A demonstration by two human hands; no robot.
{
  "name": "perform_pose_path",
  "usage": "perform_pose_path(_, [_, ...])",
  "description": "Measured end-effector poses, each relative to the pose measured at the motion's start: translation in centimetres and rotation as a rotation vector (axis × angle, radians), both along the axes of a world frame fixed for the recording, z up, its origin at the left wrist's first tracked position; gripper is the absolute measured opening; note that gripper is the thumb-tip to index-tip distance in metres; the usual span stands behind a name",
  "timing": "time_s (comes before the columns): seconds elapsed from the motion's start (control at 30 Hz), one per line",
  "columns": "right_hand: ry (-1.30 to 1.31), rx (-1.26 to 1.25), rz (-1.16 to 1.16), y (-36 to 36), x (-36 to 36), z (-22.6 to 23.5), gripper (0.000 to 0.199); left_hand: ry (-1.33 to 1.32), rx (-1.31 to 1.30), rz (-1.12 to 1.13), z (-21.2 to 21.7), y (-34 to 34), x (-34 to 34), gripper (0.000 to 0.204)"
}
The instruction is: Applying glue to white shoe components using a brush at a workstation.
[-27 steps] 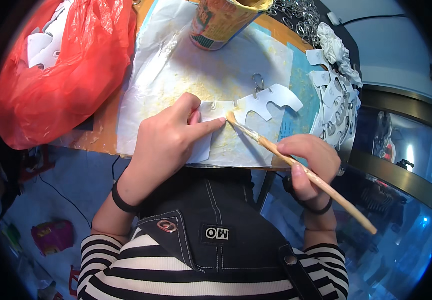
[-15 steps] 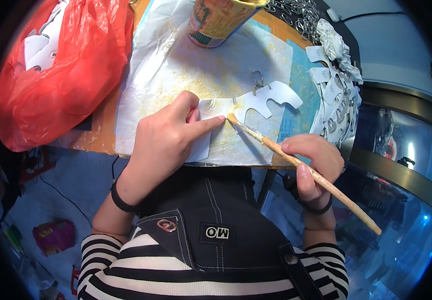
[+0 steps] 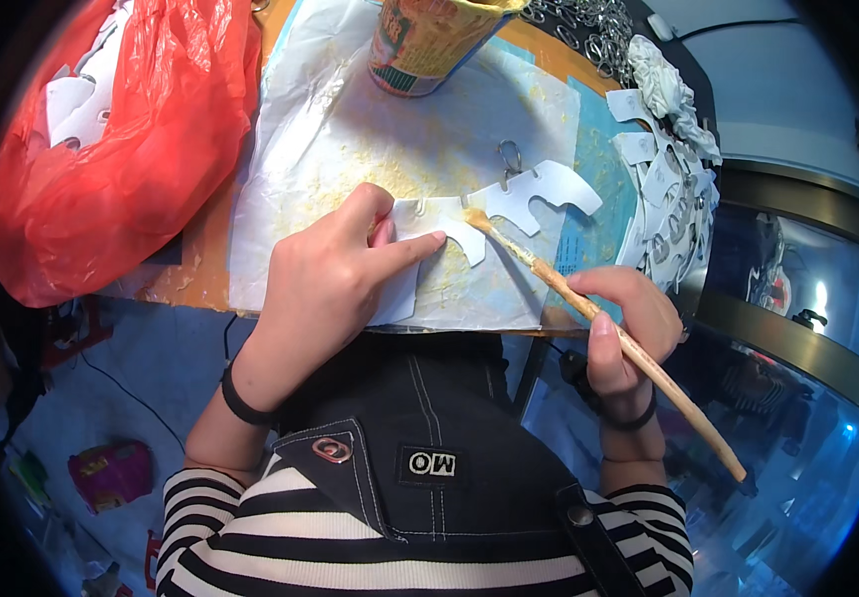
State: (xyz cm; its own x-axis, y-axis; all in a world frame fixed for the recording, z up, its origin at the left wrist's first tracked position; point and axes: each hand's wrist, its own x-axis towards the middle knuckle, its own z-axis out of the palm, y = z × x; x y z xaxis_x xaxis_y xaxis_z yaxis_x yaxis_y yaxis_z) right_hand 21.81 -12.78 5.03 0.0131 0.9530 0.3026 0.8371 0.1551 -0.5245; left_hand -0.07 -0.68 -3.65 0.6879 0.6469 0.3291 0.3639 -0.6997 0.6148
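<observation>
The left hand (image 3: 335, 274) presses a white cut-out (image 3: 469, 214) flat on glue-stained paper (image 3: 350, 139), fingers together. The right hand (image 3: 623, 328) grips a glue-tipped brush (image 3: 588, 308) touching it. A paper cup (image 3: 419, 45) and red bag (image 3: 121, 149) lie beyond.

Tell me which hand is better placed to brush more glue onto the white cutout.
Right. The right hand holds the wooden brush, its tip on the white cutout. The left hand is pressing the cutout flat with its fingers.
</observation>
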Motion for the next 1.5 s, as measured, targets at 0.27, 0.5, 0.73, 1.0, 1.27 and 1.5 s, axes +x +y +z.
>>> perform_pose_path(0.27, [-0.104, 0.159, 0.078, 1.0, -0.3, -1.7, 0.024, -0.012, -0.003, -0.001, -0.1, 0.1, 0.0, 0.035])
perform_pose_path(0.5, [0.172, 0.377, -0.146, -0.7, 1.8, -2.3, 0.033, -0.010, -0.002, 0.002, -0.1, 0.0, 0.0, 0.035])
perform_pose_path(0.73, [0.673, 0.160, -0.297, -3.1, 0.8, -3.0, 0.020, -0.012, -0.016, 0.010, -0.1, -0.1, -0.1, 0.036])
perform_pose_path(1.0, [0.607, 0.134, -0.321, -2.3, 0.1, -5.1, 0.018, -0.034, -0.013, 0.008, -0.2, -0.1, 0.1, 0.035])
perform_pose_path(1.27, [0.516, 0.139, -0.290, -2.9, 0.6, -4.1, 0.019, -0.013, -0.013, 0.019, 0.0, -0.1, -0.1, 0.035])
perform_pose_path(1.5, [0.442, 0.156, -0.272, -1.7, 0.1, -4.9, 0.019, -0.029, -0.018, 0.006, -0.1, 0.0, 0.1, 0.035])
